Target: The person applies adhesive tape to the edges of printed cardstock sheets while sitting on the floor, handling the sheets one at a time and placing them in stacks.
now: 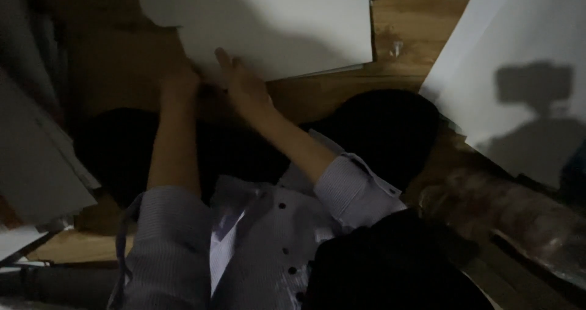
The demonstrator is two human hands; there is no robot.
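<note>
- White sheet (274, 23) lies flat on the wooden floor (403, 17), right ahead of our hands.
- Our right hand (244, 87) is open, fingers spread, resting on the sheet's near edge.
- Our left hand (178, 81) sits just beside it in shadow; can't tell its grip.
- Another white sheet (525, 60) lies off right.

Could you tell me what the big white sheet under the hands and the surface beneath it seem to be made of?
The white sheet looks like thin rigid board, perhaps cardboard or foam board, matte: it lies flat with straight cut edges and no gloss. The right hand rests on its near edge; the left hand is beside it in shadow. The floor looks like wood, brown with visible grain and a dull finish.
</note>
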